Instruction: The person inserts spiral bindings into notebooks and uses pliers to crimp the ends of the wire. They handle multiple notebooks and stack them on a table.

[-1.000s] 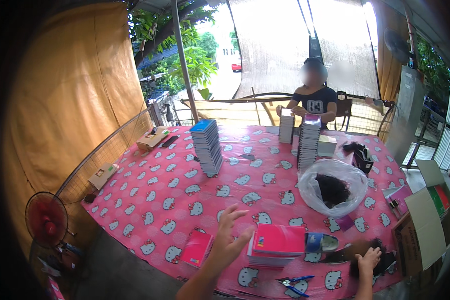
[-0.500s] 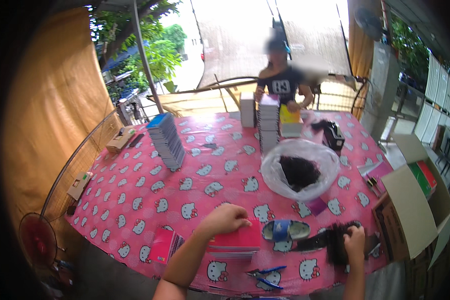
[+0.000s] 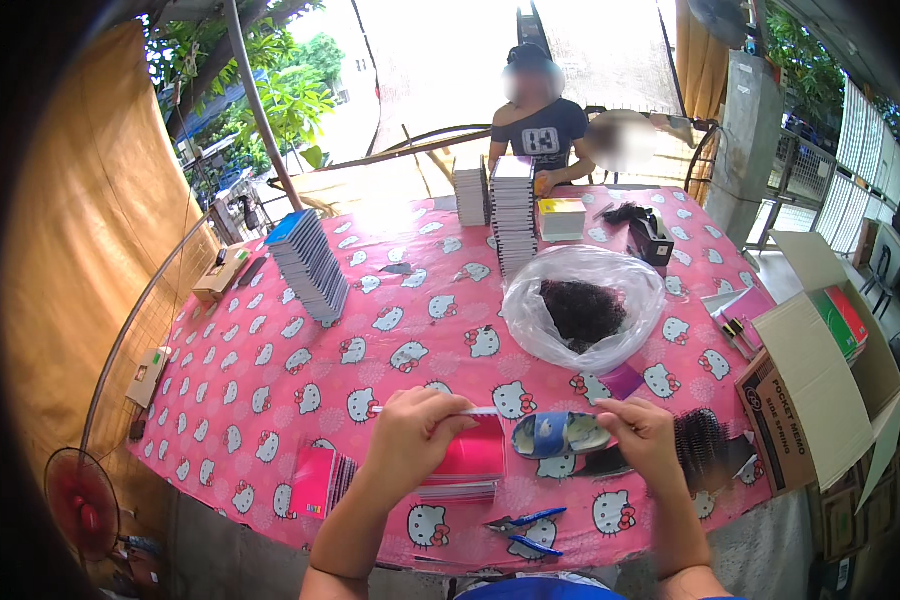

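Note:
My left hand (image 3: 415, 435) pinches a thin white strip (image 3: 475, 411) and holds it level above a stack of pink notebooks (image 3: 467, 468). My right hand (image 3: 642, 437) is closed around a black spiral coil (image 3: 707, 452) that sticks out to its right. Between the two hands a blue roll of tape (image 3: 560, 435) lies on the pink patterned tablecloth (image 3: 270, 400). Blue-handled pliers (image 3: 523, 521) lie at the near edge, below the hands.
A clear plastic bag of black coils (image 3: 582, 310) sits mid-table. Notebook stacks (image 3: 310, 262) (image 3: 513, 210) stand further back, near a seated person (image 3: 540, 125). An open cardboard box (image 3: 810, 385) is on the right, another pink notebook (image 3: 315, 480) on the left, a red fan (image 3: 80, 500) at floor level.
My left hand has lifted off the pink notebook stack and now holds the white strip. My right hand has moved up toward the tape roll. My view has tilted downward.

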{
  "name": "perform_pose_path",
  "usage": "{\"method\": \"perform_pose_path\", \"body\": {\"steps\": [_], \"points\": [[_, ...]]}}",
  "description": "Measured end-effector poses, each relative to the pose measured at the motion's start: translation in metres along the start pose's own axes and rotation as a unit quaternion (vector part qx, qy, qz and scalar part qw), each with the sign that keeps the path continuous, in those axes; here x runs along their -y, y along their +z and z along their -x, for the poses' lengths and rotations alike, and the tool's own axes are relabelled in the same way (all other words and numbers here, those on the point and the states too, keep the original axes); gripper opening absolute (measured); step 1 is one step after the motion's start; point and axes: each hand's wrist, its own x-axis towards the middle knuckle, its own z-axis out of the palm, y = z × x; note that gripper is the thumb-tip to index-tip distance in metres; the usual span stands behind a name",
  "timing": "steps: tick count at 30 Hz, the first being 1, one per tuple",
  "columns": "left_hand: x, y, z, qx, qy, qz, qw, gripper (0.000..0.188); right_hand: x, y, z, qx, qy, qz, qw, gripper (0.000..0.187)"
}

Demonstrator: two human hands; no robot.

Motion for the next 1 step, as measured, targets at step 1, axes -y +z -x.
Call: {"method": "perform_pose_path", "body": {"steps": [1], "points": [[-0.0069, -0.0035, 0.0026, 0.003, 0.022, -0.045, 0.999, 0.018, 0.0083, 0.0045, -0.0033, 0.043, -0.006, -0.043, 0.998, 0.034]]}}
